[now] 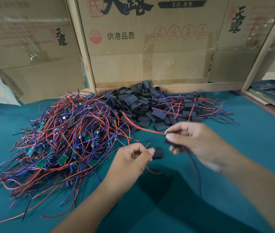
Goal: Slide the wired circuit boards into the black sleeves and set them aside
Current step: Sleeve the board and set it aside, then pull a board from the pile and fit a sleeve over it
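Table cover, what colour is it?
Teal green cloth, seen in the head view.

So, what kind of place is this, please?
Probably a small hand-assembly workshop. A large pile of wired circuit boards and a heap of black sleeves lie on a green cloth table, with taped cardboard cartons standing behind as a partition.

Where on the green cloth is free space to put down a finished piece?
Bare green cloth lies right of the right hand, below the finished pieces. The tangled wired boards and loose sleeves crowd the left and middle.
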The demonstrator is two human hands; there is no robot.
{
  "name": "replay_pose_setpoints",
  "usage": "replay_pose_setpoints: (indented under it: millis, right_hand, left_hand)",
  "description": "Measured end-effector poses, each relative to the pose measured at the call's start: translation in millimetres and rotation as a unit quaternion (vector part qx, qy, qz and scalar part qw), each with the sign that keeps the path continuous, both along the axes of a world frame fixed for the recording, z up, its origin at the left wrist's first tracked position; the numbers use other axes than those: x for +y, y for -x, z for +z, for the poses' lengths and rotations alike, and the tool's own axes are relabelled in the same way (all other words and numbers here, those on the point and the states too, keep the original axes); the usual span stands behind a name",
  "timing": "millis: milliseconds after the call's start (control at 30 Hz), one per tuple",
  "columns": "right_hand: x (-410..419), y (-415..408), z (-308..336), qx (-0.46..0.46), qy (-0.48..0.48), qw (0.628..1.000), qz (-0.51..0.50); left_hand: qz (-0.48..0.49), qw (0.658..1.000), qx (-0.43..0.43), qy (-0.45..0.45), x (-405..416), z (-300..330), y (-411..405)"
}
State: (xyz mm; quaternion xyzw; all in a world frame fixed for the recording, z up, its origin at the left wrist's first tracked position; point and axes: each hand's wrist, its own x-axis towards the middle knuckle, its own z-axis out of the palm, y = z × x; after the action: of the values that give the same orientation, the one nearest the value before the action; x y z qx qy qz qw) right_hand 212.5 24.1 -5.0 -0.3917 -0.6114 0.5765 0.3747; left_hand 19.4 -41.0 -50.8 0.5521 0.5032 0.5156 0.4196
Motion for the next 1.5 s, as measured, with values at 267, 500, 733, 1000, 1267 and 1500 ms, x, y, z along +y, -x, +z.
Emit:
replay_pose_setpoints:
  millis: [267,500,733,1000,1267,1500]
  right_hand:
    - [185,-45,51,-0.27,-0.082,0.951,-0.127]
    - [182,-10,49,-0.476,-0.272,0.8,-0.244]
    - [28,42,-34,-0.283,-0.328,0.901,-0.033]
    - [22,37,-64,-0.211,-0.345,0.903,-0.149]
    - [27,33,-75,-0.212,-0.363,0.898,-0.132]
    - [31,34,-78,-0.212,-0.361,0.896,-0.145]
  left_hand:
    - [0.001,0.877,0.466,-0.12,-2,-6,11]
    - [0.021,0.81,0.58,-0.077,2,-2,24]
    - [0.061,0.78,0.619,-0.067,3,5,30]
    - [0.239,0.775,0.571,-0.126,-2,53,92]
    - [0.077,0.781,0.605,0.138,-1,44,122]
    - [0.031,0.722,0.676,0.148,-5,38,109]
